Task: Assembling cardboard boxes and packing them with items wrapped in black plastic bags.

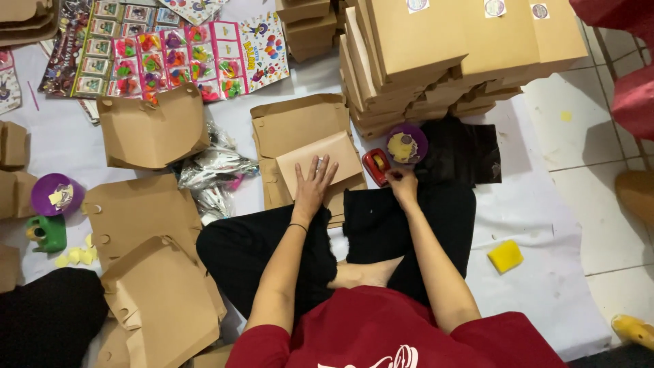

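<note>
Red-shirted and cross-legged on the white floor sheet [538, 286], the person sits with both forearms stretched forward over black trousers.

Furthest left, unfolded brown box blanks [146, 218] lie spread and overlapping, with one half-formed box [151, 129] above them; these look like the share not yet made up. A purple tub [58, 194] and a green tape dispenser [46, 233] sit by the left edge, near some loose yellow paper bits [76, 255]. Above them lie colourful toy cards [177, 58], and crinkled silver foil packets [214, 170] sit between the blanks and the person's knees.

In the middle, the left hand [315, 182] lies flat, fingers spread, pressing down the flap of a flat brown box [320, 160] on top of a small pile of blanks [289, 126] just ahead of the knees. It grips nothing.

To the right, the right hand [402, 182] has its fingertips pinched together beside a red tape dispenser [376, 165]; whether a piece of tape or a sticker is between them is too small to tell. A purple roll of round stickers [407, 143] sits just beyond, next to a black plastic bag [463, 153].

Behind that rises a tall stack of closed, sticker-sealed boxes [443, 54], so a good part of the work appears done. A yellow sponge [505, 256] lies alone on the sheet at right.
</note>
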